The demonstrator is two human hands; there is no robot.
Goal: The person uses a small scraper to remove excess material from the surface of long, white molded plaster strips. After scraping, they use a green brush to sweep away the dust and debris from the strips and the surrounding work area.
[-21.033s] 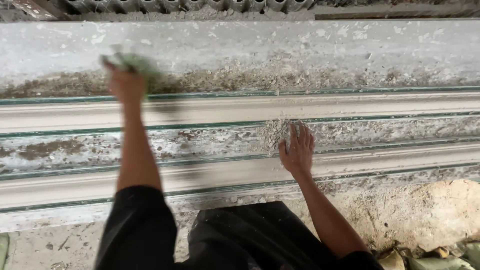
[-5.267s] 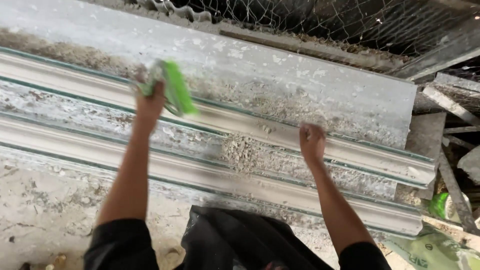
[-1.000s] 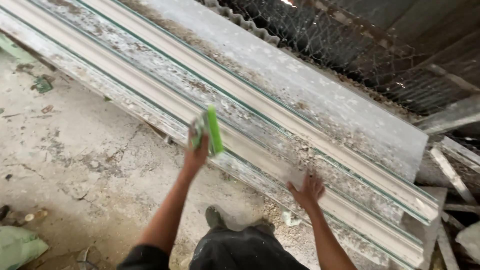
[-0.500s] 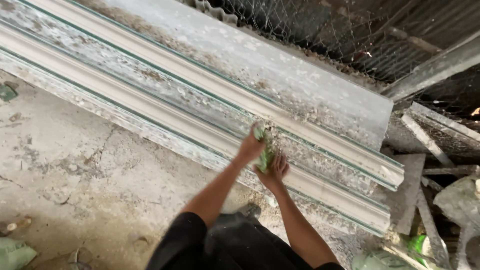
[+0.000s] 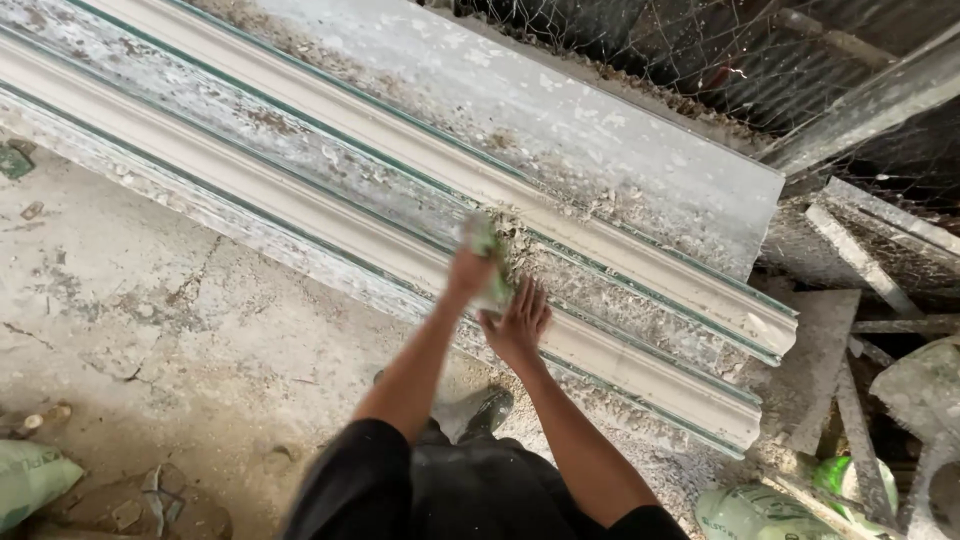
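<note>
the left hand (image 5: 468, 272) has its fingers closed around a blurred green scraper (image 5: 488, 262), on the crumbly debris (image 5: 520, 240) of the long white moulding (image 5: 300, 205). the right hand (image 5: 516, 322), fingers spread, presses flat just beside it. this looks like the scraping step.

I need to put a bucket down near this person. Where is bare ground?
Bare concrete floor lies left of the person, between the long moulding and the green sack. Right of the moulding's end it is crowded: broken slabs, wire mesh, bags.
</note>
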